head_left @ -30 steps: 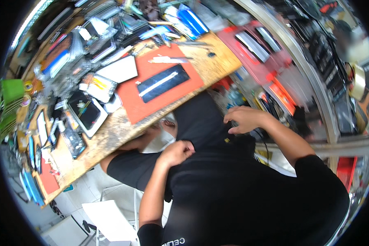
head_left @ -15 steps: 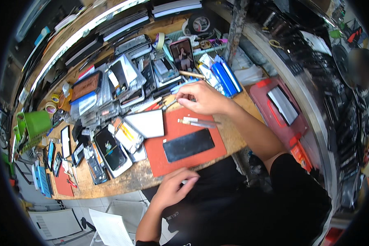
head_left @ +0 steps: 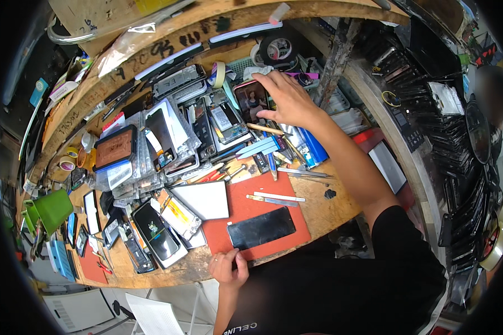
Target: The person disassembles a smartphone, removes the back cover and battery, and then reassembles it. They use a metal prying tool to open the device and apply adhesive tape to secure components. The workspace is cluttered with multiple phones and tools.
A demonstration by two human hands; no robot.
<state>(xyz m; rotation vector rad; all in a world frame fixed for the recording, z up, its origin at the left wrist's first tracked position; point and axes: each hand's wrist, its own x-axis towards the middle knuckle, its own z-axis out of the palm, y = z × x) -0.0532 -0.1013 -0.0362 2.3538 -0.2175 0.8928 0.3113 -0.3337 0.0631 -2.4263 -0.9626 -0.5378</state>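
At the back of the bench a smartphone (head_left: 249, 96) with a lit screen leans among the clutter. My right hand (head_left: 290, 100) reaches over to it, fingers at its top edge and thumb by its lower right side. On the red mat (head_left: 246, 192) lies a dark phone screen (head_left: 261, 228), flat and slightly tilted to the right. My left hand (head_left: 229, 267) rests at the bench's front edge, just below the mat's near left corner, its fingers curled in; anything inside them is hidden. Behind the dark screen lie slim flat tools (head_left: 274, 199).
Left of the mat are a white flat panel (head_left: 204, 200) and several opened phones (head_left: 155, 229). Stacked phone parts (head_left: 167, 131) fill the back left. Blue-handled tools (head_left: 271, 164) and tweezers (head_left: 304, 173) lie at right. A wooden post (head_left: 336, 67) stands beyond my right arm.
My right hand has moved away from above the mat to the smartphone at the back. My left hand has come down onto the bench edge, fingers now curled. The view has shifted.
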